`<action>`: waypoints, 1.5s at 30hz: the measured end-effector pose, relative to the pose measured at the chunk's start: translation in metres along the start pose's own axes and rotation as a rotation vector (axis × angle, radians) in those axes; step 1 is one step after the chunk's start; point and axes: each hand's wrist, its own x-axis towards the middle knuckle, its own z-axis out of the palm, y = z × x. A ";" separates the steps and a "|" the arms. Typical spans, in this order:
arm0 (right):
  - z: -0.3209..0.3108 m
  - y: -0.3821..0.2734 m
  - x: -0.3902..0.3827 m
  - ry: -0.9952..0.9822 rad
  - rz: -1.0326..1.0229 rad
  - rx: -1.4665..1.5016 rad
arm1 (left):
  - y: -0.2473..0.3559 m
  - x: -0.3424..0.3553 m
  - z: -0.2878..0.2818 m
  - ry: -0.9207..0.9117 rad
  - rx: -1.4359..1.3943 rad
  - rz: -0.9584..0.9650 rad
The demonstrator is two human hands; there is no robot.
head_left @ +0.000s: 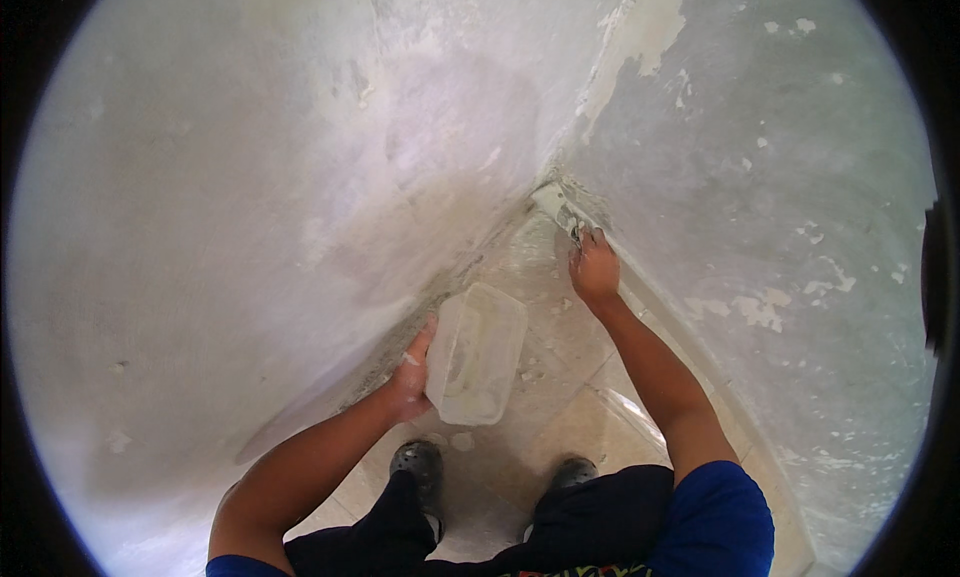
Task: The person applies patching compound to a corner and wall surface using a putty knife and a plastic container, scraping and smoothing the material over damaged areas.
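My left hand (411,377) grips the left side of a translucent plastic container (478,357), rectangular and smeared inside with pale plaster. The container is tilted, its opening partly facing me. Farther off, my right hand (595,267) is closed around the handle of a putty knife (553,205) with whitish material on its blade. That blade is down at the corner where the two walls meet the floor. My right fingers cover most of the handle.
Grey-white plastered walls rise at left (250,227) and right (780,207), with rough pale patches. Tan floor tiles (575,427) carry crumbs and smears. My dark shoes (418,464) stand on the floor close to the container.
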 end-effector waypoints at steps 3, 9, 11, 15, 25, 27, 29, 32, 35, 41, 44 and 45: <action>0.001 0.016 -0.007 -0.028 -0.081 -0.102 | -0.001 0.000 0.001 -0.010 0.011 0.013; -0.002 0.026 0.004 0.071 -0.190 -0.138 | 0.002 0.000 0.006 -0.041 0.025 0.026; -0.008 0.019 0.005 -0.006 -0.150 -0.125 | 0.000 0.002 0.006 -0.026 0.038 0.042; -0.019 0.009 0.008 -0.081 -0.110 -0.093 | -0.001 0.002 0.004 0.023 0.038 0.013; -0.040 -0.004 0.041 -0.138 -0.089 -0.187 | 0.000 0.004 0.004 -0.005 0.033 0.019; -0.054 -0.012 0.050 -0.217 -0.066 -0.209 | -0.002 0.007 0.005 0.006 0.024 0.007; -0.060 -0.012 0.061 -0.282 -0.040 -0.230 | -0.002 0.010 0.008 0.006 0.010 -0.018; -0.074 -0.023 0.072 -0.352 -0.035 -0.250 | -0.002 0.013 0.009 -0.055 0.030 -0.010; -0.098 -0.044 0.076 -0.397 -0.051 -0.294 | -0.006 0.018 0.010 -0.077 0.024 0.007; -0.118 -0.042 0.060 -0.342 0.011 -0.290 | -0.005 0.013 0.015 -0.046 0.037 0.009; -0.093 -0.008 0.036 -0.054 -0.043 -0.126 | -0.005 0.009 0.007 -0.023 -0.007 0.011; -0.077 0.008 0.029 0.071 -0.080 -0.061 | -0.005 0.009 0.006 -0.028 -0.005 0.019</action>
